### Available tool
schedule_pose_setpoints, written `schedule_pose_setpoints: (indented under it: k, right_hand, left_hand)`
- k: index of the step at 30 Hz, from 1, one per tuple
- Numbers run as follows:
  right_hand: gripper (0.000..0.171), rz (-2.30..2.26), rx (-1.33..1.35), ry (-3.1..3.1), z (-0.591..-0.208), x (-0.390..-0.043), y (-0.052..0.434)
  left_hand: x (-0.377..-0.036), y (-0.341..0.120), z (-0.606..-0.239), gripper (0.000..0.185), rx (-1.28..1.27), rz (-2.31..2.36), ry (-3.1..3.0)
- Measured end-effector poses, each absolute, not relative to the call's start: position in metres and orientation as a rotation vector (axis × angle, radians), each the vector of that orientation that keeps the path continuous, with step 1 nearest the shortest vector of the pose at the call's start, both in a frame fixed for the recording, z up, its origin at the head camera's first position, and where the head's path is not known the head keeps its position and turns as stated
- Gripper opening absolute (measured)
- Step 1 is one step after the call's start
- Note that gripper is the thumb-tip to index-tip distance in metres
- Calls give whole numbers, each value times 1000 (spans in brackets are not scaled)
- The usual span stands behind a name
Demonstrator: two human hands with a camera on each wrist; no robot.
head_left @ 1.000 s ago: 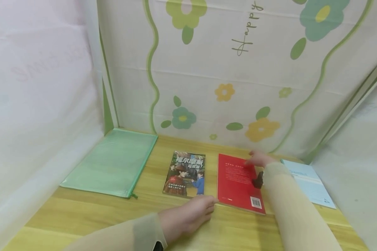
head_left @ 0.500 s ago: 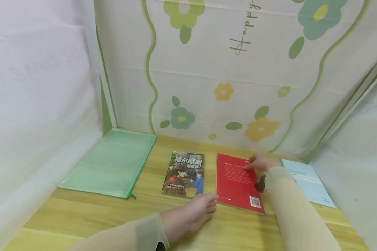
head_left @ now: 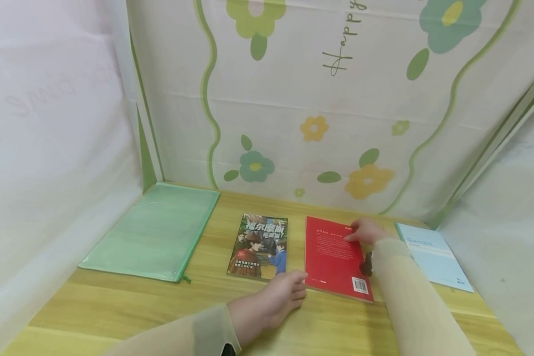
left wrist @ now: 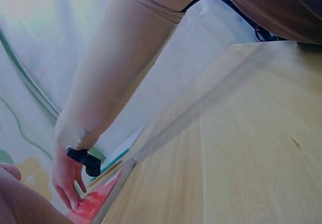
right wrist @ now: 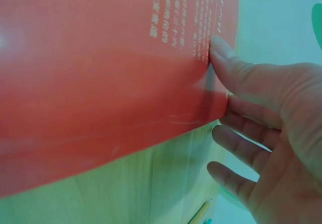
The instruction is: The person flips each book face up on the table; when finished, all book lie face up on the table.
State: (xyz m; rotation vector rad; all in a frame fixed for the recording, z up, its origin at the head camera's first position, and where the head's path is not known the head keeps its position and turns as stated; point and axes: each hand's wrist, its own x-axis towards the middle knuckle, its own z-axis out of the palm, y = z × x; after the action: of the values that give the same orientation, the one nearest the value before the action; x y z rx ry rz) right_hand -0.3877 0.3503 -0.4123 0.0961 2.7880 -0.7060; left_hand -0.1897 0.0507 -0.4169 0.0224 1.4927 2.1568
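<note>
head view bright, soft; left wrist dimmer, grey shadow across tabletop (left wrist: 241, 148); right wrist green-tinted, hazy.

Reads "Gambit" in blue near the top of the pale-blue booklet (head_left: 436, 257). Shows "福尔摩斯" as a large white title on the illustrated book (head_left: 259, 249), above smaller white lines seeming to start "巴斯克维尔". Carries white Chinese print, too blurred to read surely, on the red book (head_left: 331, 252), plus a barcode (head_left: 359, 285) with illegible digits. Says "Happy" sideways on the flowered curtain (head_left: 276, 118). Spells a faint, mirrored "time" on the left-hand curtain (head_left: 42, 99).
</note>
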Motion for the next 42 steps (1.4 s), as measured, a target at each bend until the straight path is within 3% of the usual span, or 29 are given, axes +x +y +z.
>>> schedule_pose_setpoints:
  k: [18,29,36,42]
  right_hand:
    - [60,-613,86,2813,-412,-395,342]
    - [54,-615,106,2804,-407,-387,341]
    - [56,-639,171,2800,-412,-393,344]
    - [55,-582,102,2839,-416,-396,346]
  left_hand:
    - [-200,61,-430,64,-68,2141,1599]
    - [-199,69,-425,67,-127,2074,1635]
    - [-192,69,-415,79,-151,2052,1610]
    - [-184,70,-407,71,-144,2047,1687]
